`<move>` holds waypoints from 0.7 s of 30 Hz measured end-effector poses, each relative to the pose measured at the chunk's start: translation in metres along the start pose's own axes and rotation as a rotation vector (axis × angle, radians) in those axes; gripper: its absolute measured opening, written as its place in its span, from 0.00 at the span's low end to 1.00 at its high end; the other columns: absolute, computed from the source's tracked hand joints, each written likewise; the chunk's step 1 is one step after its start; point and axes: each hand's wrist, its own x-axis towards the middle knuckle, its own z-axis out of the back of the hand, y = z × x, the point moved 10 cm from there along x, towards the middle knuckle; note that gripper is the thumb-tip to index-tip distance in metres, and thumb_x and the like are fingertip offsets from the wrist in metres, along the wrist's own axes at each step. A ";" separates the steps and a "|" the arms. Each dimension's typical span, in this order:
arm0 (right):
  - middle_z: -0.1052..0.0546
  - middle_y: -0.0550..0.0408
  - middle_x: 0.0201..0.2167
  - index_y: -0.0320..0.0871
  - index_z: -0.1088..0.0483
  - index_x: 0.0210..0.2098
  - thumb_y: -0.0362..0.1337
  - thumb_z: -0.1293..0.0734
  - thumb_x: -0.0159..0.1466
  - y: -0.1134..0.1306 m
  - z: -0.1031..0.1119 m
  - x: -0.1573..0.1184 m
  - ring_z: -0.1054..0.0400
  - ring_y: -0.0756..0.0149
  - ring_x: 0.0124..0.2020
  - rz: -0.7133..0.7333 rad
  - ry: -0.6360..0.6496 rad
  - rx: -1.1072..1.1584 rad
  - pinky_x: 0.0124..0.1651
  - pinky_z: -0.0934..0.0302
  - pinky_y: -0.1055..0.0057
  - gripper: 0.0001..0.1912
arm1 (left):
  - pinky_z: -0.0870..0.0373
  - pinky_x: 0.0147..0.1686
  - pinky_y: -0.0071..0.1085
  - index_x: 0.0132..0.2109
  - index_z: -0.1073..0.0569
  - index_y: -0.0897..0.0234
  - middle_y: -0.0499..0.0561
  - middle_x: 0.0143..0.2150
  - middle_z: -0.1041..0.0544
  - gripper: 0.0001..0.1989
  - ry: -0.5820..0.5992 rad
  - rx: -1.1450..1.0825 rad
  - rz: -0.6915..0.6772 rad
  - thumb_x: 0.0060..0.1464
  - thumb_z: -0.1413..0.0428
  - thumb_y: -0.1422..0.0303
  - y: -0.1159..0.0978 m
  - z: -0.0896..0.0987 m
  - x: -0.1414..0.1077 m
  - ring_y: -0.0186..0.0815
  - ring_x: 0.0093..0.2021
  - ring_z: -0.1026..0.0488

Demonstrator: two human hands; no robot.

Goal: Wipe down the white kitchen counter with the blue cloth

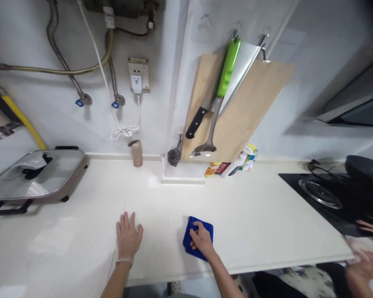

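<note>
On the counter point(251, 215) — lidded pan point(71, 179), bottle point(136, 154); right hand point(201, 239) on cloth point(208, 228).

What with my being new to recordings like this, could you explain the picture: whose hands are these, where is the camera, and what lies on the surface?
There is no machine here: a person works with two bare hands. The single picture comes from a camera on their head, looking forward and down.

Their left hand rests palm down on the white countertop, holding nothing. Their right hand holds a folded blue cloth against it.

Also on the counter are an electric pan with a glass lid, far left, a small brownish container near the wall, and a black cooktop on the right. A cutting board hangs above. The hand at lower right is another person's.
</note>
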 end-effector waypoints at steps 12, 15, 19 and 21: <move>0.29 0.37 0.57 0.40 0.37 0.59 0.40 0.42 0.65 -0.010 0.041 0.025 0.34 0.51 0.58 0.370 -0.109 -0.698 0.56 0.36 0.53 0.24 | 0.55 0.70 0.54 0.66 0.36 0.69 0.65 0.72 0.45 0.27 0.017 0.032 0.023 0.62 0.54 0.65 0.004 -0.003 -0.003 0.52 0.73 0.54; 0.23 0.39 0.48 0.42 0.31 0.52 0.39 0.37 0.59 -0.016 0.031 0.041 0.28 0.48 0.49 0.301 -0.050 -0.745 0.48 0.33 0.52 0.21 | 0.54 0.69 0.53 0.66 0.36 0.69 0.66 0.72 0.44 0.27 -0.006 0.049 0.016 0.62 0.54 0.64 0.005 -0.001 -0.003 0.51 0.73 0.53; 0.21 0.44 0.37 0.43 0.26 0.39 0.40 0.34 0.56 -0.011 0.017 0.048 0.25 0.49 0.41 0.287 0.006 -0.722 0.46 0.34 0.53 0.12 | 0.52 0.69 0.54 0.66 0.35 0.68 0.66 0.71 0.44 0.27 -0.018 0.059 0.003 0.62 0.54 0.63 0.008 -0.004 -0.002 0.52 0.73 0.53; 0.20 0.44 0.39 0.43 0.25 0.40 0.38 0.34 0.55 -0.006 0.012 0.047 0.25 0.51 0.43 0.315 0.017 -0.688 0.47 0.34 0.56 0.13 | 0.51 0.68 0.54 0.65 0.34 0.69 0.66 0.71 0.43 0.27 -0.015 0.064 0.000 0.62 0.55 0.63 0.010 -0.006 -0.002 0.52 0.73 0.52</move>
